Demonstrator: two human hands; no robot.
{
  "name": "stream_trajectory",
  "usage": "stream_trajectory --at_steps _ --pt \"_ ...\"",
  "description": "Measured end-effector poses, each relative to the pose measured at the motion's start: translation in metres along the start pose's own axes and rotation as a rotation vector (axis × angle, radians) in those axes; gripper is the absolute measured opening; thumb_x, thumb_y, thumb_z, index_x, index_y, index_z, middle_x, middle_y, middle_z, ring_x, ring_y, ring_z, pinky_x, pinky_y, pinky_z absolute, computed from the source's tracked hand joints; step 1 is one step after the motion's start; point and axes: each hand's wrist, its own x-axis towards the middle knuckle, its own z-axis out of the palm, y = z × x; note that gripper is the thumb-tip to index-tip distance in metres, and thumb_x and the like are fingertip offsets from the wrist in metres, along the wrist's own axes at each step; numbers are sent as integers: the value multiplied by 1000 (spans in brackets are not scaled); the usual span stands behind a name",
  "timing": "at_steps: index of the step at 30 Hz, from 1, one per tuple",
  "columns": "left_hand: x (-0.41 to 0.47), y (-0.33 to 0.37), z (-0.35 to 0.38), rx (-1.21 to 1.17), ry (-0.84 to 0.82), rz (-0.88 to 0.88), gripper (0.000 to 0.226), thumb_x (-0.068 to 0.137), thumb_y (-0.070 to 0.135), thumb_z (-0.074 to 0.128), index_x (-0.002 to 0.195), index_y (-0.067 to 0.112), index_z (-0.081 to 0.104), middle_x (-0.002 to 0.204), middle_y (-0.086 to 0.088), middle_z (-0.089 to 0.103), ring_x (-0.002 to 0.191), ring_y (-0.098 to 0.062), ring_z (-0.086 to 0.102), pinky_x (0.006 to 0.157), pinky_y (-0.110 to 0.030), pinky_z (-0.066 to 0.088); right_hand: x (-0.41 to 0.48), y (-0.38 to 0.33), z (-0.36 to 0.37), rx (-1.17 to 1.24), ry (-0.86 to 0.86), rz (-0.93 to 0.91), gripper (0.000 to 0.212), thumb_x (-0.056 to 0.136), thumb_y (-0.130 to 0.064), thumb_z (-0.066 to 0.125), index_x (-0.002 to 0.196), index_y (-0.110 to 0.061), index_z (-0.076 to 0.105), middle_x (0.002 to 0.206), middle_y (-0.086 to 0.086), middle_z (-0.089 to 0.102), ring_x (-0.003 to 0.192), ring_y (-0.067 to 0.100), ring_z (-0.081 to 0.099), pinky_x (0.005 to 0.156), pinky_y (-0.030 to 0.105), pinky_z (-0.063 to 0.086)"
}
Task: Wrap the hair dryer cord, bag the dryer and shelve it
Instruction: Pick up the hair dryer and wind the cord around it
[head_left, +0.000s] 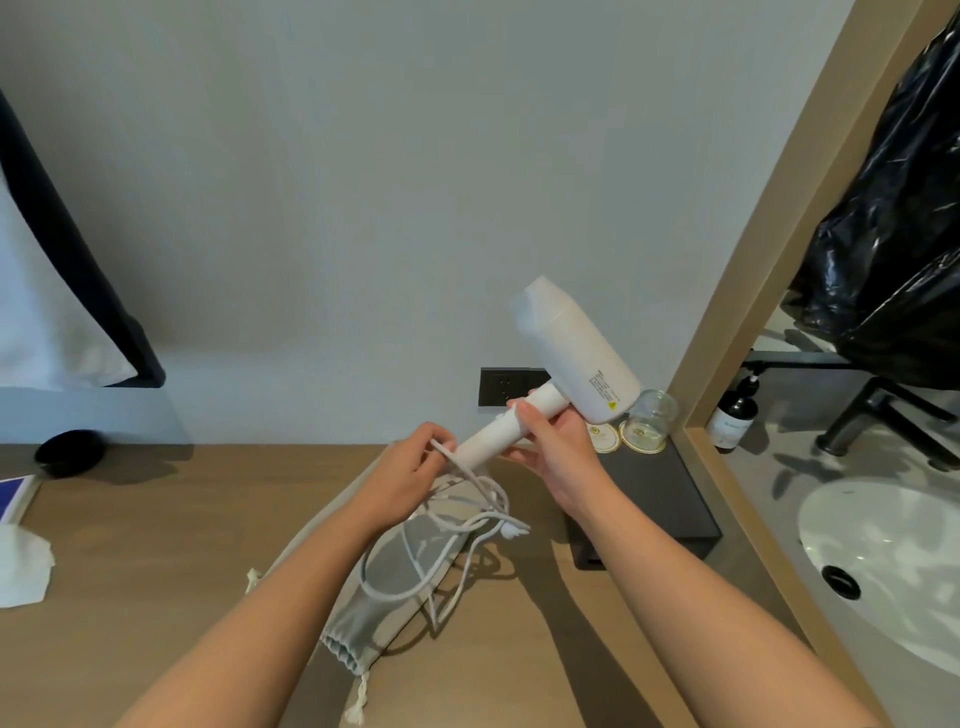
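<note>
A white hair dryer (576, 345) is held up over the wooden counter, barrel pointing up and left. My right hand (556, 441) grips its handle. My left hand (410, 467) pinches the white cord (457, 535) right at the handle's lower end. The rest of the cord hangs in loose loops with the plug dangling at the right. Under the loops a grey drawstring bag (363, 613) lies flat on the counter, its gathered mouth toward me.
A black tray (670, 499) with a glass jar (652, 418) and round coasters stands at the right, a black wall socket (501, 387) behind. A wooden frame (737, 291) borders a mirror showing a sink. White paper (23, 566) lies far left.
</note>
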Motion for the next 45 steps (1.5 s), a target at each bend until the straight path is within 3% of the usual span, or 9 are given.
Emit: stream_trajectory --at_steps 7,15,19,23,26,32,34,38,45 --pt "7 -29 -25 -342 254 -273 32 99 13 29 86 17 58 81 -17 67 55 -29 62 50 -29 45 6 11 4 69 173 -40 38 92 -10 65 128 -7 51 115 6 63 103 16 66 72 36 62" --pt "27 -11 -66 -330 269 -318 24 95 9 34 85 19 53 83 -15 68 60 -30 66 48 -29 46 23 9 62 75 15 -56 34 92 -6 64 123 -2 50 118 12 63 107 18 65 81 47 60" --pt "23 -19 -79 -100 320 -213 13 94 12 47 93 20 57 82 -7 66 64 -13 63 57 -29 50 26 7 90 84 -1 -75 34 92 -6 65 122 -3 49 115 10 64 107 19 65 80 46 61" --pt "13 -38 -90 183 247 -145 31 88 18 58 117 24 49 86 2 63 74 -18 61 72 -37 51 29 10 100 50 10 -87 39 92 -6 65 126 0 49 110 4 64 104 14 66 77 42 62" --pt "6 -54 -95 366 126 -180 35 85 27 64 116 25 48 89 4 62 79 -17 60 74 -36 50 31 16 100 56 36 -76 37 92 -6 65 125 -4 49 111 4 65 104 13 65 79 42 61" --pt "-7 -80 -85 -30 225 -547 5 84 13 60 86 9 62 75 -6 65 69 -25 65 60 -33 55 38 23 86 156 110 -58 43 92 -5 65 131 0 46 123 14 61 115 21 63 78 48 61" --pt "-7 -81 -76 -311 264 -641 20 92 9 47 81 1 61 69 -16 66 60 -29 64 47 -31 57 41 26 76 156 125 -38 44 92 -6 65 131 2 47 123 16 61 116 23 62 78 48 61" --pt "12 -61 -73 -436 396 -567 27 96 10 33 76 3 51 65 -20 64 53 -30 63 59 -41 57 46 30 56 70 145 -11 43 91 -7 66 129 3 47 120 15 60 108 18 64 72 42 62" --pt "39 -30 -87 -419 643 -366 36 96 29 48 66 10 51 55 -8 50 44 -18 52 60 -36 55 64 25 22 -83 138 2 40 92 -9 65 127 -7 46 106 0 58 97 10 62 83 43 60"
